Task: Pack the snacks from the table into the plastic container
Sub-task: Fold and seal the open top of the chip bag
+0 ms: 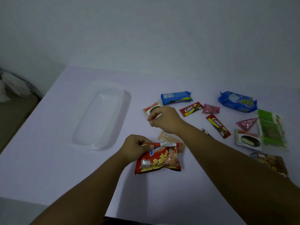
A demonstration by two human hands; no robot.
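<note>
A clear plastic container (103, 140) lies on the white table, left of centre, with nothing inside. My left hand (136, 147) pinches the top edge of a red potato-snack bag (159, 159) just above the table. Over a Choco Pie packet (151, 106), my right hand (164, 119) has its fingers closed on the packet's near edge. A beige packet (167, 137) lies partly hidden under my right forearm. Other snacks are spread to the right: a blue cookie pack (176, 97), two red cookie bars (191, 108) (218, 125), and pink candy packets (211, 108).
Further right lie a big blue bag (237, 101), a green packet (272, 129), a pink triangle packet (247, 123), a second pie packet (248, 139) and a brown packet (271, 163). The table's left edge drops to a dark floor with a crumpled bag (11, 88).
</note>
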